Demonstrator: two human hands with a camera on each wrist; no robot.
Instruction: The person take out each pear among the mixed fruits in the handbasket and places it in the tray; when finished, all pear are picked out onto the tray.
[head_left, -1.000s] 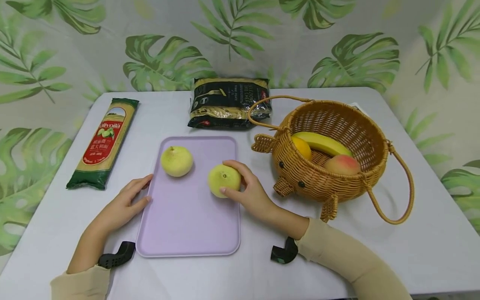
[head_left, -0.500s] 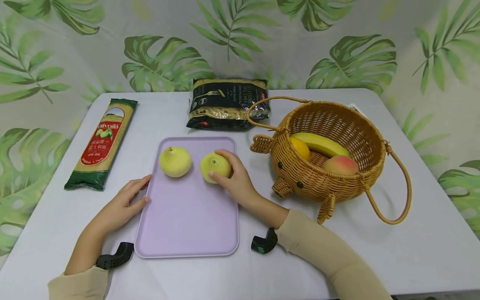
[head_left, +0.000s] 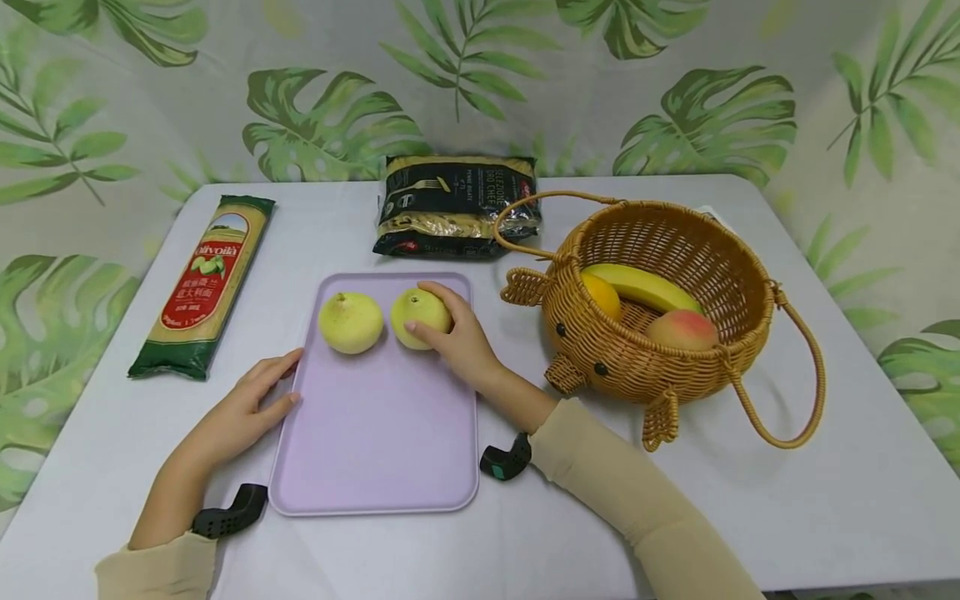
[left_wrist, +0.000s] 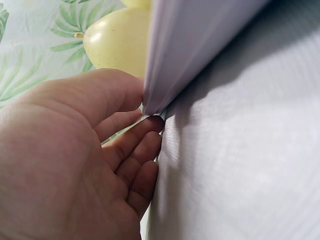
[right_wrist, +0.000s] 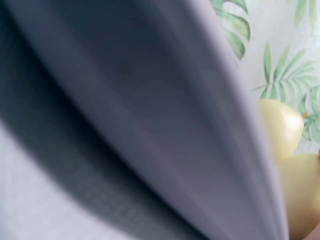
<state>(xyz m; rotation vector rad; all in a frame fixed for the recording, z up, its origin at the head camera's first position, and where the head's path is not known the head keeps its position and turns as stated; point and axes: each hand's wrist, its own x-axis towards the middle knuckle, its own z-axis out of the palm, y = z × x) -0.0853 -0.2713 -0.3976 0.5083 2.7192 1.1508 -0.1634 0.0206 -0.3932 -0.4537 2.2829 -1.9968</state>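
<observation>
On the lilac tray (head_left: 375,442) sit two pale yellow pears. My right hand (head_left: 468,343) grips the right pear (head_left: 408,310) from its right side, thumb in front and fingers behind, near the tray's far right. Close beside it, on the left, stands the other pear (head_left: 350,323) with its stem up. My left hand (head_left: 236,417) rests at the tray's left edge, its fingers relaxed and its thumb touching the rim, as the left wrist view also shows. In the right wrist view the tray's blurred side hides most of my right hand.
A pig-shaped wicker basket (head_left: 675,375) with a banana (head_left: 645,286), an orange (head_left: 600,296) and a peach (head_left: 682,330) stands right of the tray. Behind the tray lies a black pasta bag (head_left: 457,204). A spaghetti pack (head_left: 206,283) lies at the left.
My right hand has moved the pear across the tray, away from me and to the left, up beside the other pear. My left hand stays at the tray's edge.
</observation>
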